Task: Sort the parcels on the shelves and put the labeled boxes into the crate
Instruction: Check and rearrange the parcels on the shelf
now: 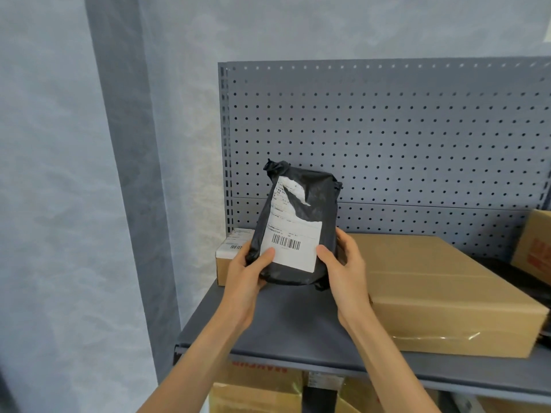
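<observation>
The black parcel is being held upright over the shelf, beside the flat cardboard box, the left hand and right hand curling round its lower edges, thumbs pressing the label, likely to keep the barcode readable.

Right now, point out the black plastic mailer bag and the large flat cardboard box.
black plastic mailer bag (293, 234), head view, on its white label
large flat cardboard box (441, 269), head view, on its top face
</observation>
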{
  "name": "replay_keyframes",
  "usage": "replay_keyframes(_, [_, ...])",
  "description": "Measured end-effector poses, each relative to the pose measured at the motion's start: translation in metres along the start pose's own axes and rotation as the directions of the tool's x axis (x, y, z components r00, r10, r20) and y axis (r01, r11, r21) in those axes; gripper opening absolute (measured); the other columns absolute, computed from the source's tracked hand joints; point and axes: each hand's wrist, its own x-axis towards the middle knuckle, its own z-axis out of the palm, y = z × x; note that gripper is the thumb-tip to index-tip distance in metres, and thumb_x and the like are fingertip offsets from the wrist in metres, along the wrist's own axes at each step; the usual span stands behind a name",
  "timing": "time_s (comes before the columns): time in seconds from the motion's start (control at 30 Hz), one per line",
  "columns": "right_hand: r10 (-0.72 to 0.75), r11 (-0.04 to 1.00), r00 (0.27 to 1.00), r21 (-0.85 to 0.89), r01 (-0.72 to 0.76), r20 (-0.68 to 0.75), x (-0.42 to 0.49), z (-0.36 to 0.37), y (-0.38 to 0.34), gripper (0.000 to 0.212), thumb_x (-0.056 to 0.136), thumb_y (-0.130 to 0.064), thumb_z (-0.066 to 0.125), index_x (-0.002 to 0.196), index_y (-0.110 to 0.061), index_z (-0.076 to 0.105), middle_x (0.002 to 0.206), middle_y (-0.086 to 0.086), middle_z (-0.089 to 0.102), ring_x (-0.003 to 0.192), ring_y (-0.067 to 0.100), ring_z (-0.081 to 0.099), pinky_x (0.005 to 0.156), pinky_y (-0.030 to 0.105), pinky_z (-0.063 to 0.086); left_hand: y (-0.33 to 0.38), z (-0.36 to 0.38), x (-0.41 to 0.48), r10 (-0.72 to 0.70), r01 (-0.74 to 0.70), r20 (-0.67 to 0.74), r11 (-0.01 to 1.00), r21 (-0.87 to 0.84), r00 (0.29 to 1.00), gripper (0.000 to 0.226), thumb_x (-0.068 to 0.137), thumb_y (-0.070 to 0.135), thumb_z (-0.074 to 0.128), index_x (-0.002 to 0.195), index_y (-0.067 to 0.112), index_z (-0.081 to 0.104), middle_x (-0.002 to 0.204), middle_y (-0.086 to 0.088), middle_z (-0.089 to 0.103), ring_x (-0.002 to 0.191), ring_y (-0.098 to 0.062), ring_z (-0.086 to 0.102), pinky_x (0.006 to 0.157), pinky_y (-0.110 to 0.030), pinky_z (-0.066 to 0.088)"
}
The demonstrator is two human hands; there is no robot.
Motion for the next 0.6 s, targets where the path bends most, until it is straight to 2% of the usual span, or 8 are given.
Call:
replay_keyframes(0.1, [0.040,0.994,0.999,-0.103,-0.043,-0.031,-0.001,0.003,0.007,0.043,0.092,-0.009,0.058,0.133,-0.022,0.050,0.124,-0.010,0.059,0.110,0.006,0.055,0.091,0.023,0.047,-0.005,-0.004,0.004,0.008,0.005,-0.058,0.977,0.215,0.998,0.033,0.087,-0.002,0.057,0.105,0.025,0.061,0.111,0.002,0.069,0.102,-0.015,0.064,0.091,-0.037,0.053])
replay_keyframes(0.17, [0.082,0.977,0.996,-0.197,-0.087,-0.029,-0.002,0.004,0.012,0.043,0.095,-0.013,0.054,0.137,-0.019,0.046,0.124,-0.006,0.057,0.105,0.008,0.053,0.080,0.018,0.044,-0.011,-0.004,0.005,0.006,0.019,-0.077,0.946,0.322,0.997,0.039,0.086,-0.003,0.057,0.113,0.024,0.052,0.107,0.004,0.065,0.101,-0.013,0.061,0.091,-0.035,0.053])
replay_keyframes(0.23, [0.134,0.949,0.991,-0.286,-0.135,-0.023,-0.001,0.004,0.018,0.043,0.097,-0.017,0.050,0.140,-0.017,0.043,0.124,-0.001,0.058,0.095,0.009,0.052,0.078,0.022,0.042,-0.018,-0.006,0.006,-0.007,0.041,-0.092,0.927,0.374,0.996,0.046,0.086,-0.002,0.059,0.120,0.026,0.044,0.109,0.003,0.061,0.102,-0.013,0.059,0.091,-0.033,0.052])
replay_keyframes(0.33, [0.217,0.906,0.976,-0.370,-0.205,-0.010,0.001,0.003,0.030,0.044,0.099,-0.019,0.046,0.143,-0.015,0.040,0.104,-0.008,0.058,0.076,0.001,0.050,0.071,0.023,0.043,-0.031,-0.011,0.008,-0.056,0.083,-0.076,0.905,0.418,0.996,0.044,0.088,0.002,0.060,0.126,0.020,0.049,0.121,0.003,0.060,0.111,-0.015,0.058,0.099,-0.037,0.049])
replay_keyframes(0.4, [0.269,0.882,0.963,-0.402,-0.247,-0.002,0.003,0.002,0.038,0.042,0.099,-0.016,0.045,0.141,-0.013,0.042,0.092,-0.012,0.055,0.070,-0.001,0.047,0.067,0.023,0.041,-0.038,-0.014,0.009,-0.071,0.097,-0.074,0.879,0.467,0.995,0.029,0.089,0.006,0.060,0.111,0.024,0.058,0.117,0.003,0.065,0.105,-0.013,0.062,0.095,-0.035,0.051])
replay_keyframes(0.47, [0.314,0.858,0.950,-0.430,-0.282,0.003,0.004,0.002,0.042,0.039,0.098,-0.015,0.045,0.137,-0.011,0.046,0.110,-0.003,0.062,0.081,0.009,0.054,0.073,0.025,0.042,-0.041,-0.015,0.011,-0.065,0.103,-0.087,0.830,0.548,0.994,0.017,0.089,0.013,0.061,0.095,0.029,0.062,0.109,0.004,0.070,0.098,-0.013,0.064,0.091,-0.035,0.052])
replay_keyframes(0.53, [0.326,0.841,0.945,-0.453,-0.297,-0.015,0.005,0.004,0.045,0.044,0.098,-0.015,0.046,0.141,-0.009,0.041,0.136,0.006,0.055,0.110,0.020,0.055,0.089,0.030,0.045,-0.039,-0.015,0.015,-0.047,0.095,-0.089,0.724,0.683,0.995,0.007,0.088,0.023,0.061,0.093,0.026,0.064,0.099,0.007,0.070,0.093,-0.015,0.064,0.088,-0.038,0.052])
replay_keyframes(0.6, [0.307,0.839,0.952,-0.468,-0.277,-0.012,0.004,0.008,0.043,0.060,0.097,-0.015,0.048,0.151,-0.009,0.023,0.155,0.007,0.030,0.141,0.023,0.032,0.114,0.037,0.031,-0.034,-0.014,0.017,-0.032,0.087,-0.084,0.586,0.805,0.996,0.008,0.088,0.028,0.060,0.095,0.025,0.061,0.092,0.011,0.065,0.092,-0.018,0.061,0.081,-0.033,0.049])
